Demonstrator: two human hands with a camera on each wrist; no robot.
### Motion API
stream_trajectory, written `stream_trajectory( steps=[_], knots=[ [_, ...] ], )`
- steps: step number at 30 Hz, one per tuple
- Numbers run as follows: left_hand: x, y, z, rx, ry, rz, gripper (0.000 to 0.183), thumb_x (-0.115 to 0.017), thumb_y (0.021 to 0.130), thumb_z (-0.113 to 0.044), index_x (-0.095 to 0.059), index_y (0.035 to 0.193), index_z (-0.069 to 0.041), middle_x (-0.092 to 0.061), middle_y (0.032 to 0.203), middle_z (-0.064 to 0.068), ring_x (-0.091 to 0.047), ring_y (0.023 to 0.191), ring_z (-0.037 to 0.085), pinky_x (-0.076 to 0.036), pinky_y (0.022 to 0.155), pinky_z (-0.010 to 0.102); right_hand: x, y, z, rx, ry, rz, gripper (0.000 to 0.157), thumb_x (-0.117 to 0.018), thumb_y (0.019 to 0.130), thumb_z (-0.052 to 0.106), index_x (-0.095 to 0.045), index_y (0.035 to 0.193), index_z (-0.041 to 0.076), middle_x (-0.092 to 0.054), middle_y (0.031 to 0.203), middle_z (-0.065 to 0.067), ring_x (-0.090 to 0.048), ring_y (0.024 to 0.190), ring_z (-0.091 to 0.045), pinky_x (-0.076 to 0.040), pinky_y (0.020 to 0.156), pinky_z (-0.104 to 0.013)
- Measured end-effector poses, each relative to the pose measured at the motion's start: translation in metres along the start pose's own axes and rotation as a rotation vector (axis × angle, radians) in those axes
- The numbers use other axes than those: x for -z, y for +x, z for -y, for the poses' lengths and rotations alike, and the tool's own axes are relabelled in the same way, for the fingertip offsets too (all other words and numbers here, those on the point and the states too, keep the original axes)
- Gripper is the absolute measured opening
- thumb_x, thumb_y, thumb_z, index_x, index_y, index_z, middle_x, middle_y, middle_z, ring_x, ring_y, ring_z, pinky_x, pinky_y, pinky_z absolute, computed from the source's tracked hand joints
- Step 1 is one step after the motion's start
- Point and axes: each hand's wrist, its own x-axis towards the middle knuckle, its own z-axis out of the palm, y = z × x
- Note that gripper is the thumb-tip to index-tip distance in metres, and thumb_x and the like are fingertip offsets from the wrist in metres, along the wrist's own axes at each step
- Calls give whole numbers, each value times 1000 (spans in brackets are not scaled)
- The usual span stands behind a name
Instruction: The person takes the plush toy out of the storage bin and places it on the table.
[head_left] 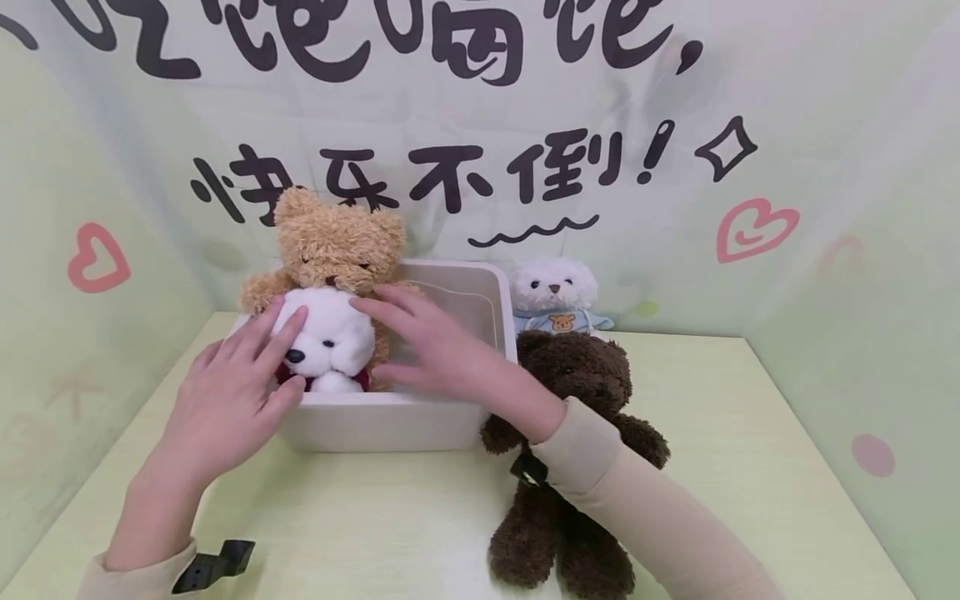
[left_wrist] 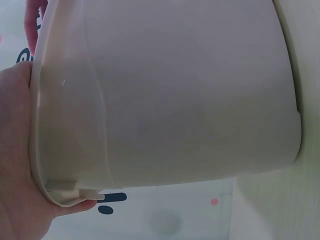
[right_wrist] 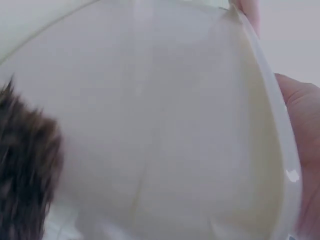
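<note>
In the head view a white plush dog (head_left: 333, 333) with a dark red collar sits at the left in a white plastic bin (head_left: 382, 425). Behind it a light brown teddy bear (head_left: 337, 242) rises above the rim. My left hand (head_left: 232, 392) rests over the bin's left front corner, its extended fingers touching the white plush's head. Over the bin my right hand (head_left: 442, 346) reaches toward the plush's right side with fingers spread; whether it touches is unclear. The wrist views show mostly the bin's outer walls (left_wrist: 195, 95), with part of each hand beyond the rim.
A dark brown teddy bear (head_left: 577, 375) lies on the table to the right of the bin, partly under my right forearm. Behind it a white bear (head_left: 555, 287) in a blue top sits near the back wall. A printed cloth (head_left: 645, 225) hangs behind the table.
</note>
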Motion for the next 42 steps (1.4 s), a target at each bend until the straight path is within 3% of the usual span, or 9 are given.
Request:
stream_trajectory(
  steps=[8, 15, 22, 26, 29, 32, 37, 42],
  knots=[
    [-1, 0, -1, 5, 2, -6, 72, -51, 101, -31, -22, 166, -21, -17, 171, 11, -31, 143, 50, -27, 103, 73, -22, 21, 14, -119, -53, 59, 79, -74, 95, 35, -34, 162, 24, -25, 166, -16, -39, 145, -31, -41, 114, -41],
    [-2, -1, 1, 4, -10, -23, 75, -53, 100, -30, -20, 166, -19, -19, 170, 10, -32, 143, 49, -27, 103, 74, -29, 25, 21, -107, -124, 26, 79, -73, 96, 39, -33, 162, 26, -25, 166, -16, -46, 139, -35, -46, 109, -44],
    [-1, -2, 2, 11, -34, -41, 81, -56, 99, -31, -15, 166, -15, -24, 168, 13, -32, 146, 45, -27, 104, 73, -28, 28, 25, -50, -200, 78, 82, -74, 94, 42, -32, 163, 28, -16, 171, -8, -39, 144, -35, -49, 105, -40],
    [-2, -1, 3, 17, -44, -47, 84, -57, 98, -31, -11, 166, -13, -25, 167, 18, -33, 144, 47, -27, 105, 73, -27, 32, 25, 42, -264, 102, 79, -73, 96, 39, -33, 162, 25, -15, 171, -9, -26, 152, -33, -29, 121, -37],
    [-3, -1, 3, 25, -71, -72, 90, -61, 96, -30, -8, 166, -8, -34, 160, 27, -40, 138, 50, -29, 103, 71, -26, 37, 26, 101, -332, 134, 77, -72, 97, 38, -34, 162, 24, -15, 170, -10, -18, 155, -27, -12, 125, -35],
    [-3, 0, 2, 29, -91, -94, 95, -64, 94, -29, -5, 165, -4, -41, 152, 34, -46, 130, 52, -32, 102, 69, -24, 41, 27, 120, -385, 177, 78, -72, 96, 39, -33, 163, 26, -14, 170, -10, -17, 156, -24, -9, 125, -35],
    [-2, -1, 2, 33, -89, -87, 99, -63, 95, -30, 2, 164, -3, -38, 153, 36, -47, 126, 56, -32, 104, 68, -23, 45, 27, 128, -402, 218, 81, -74, 95, 32, -29, 163, 31, -10, 171, -7, -13, 156, -27, -11, 124, -37],
    [0, -2, 2, 41, -89, -70, 101, -62, 96, -31, 8, 163, -2, -30, 157, 36, -44, 130, 55, -31, 106, 68, -24, 48, 27, 123, -459, 204, 81, -65, 98, 10, -27, 163, 36, -10, 172, -1, -18, 153, -34, -34, 117, -42]
  ],
)
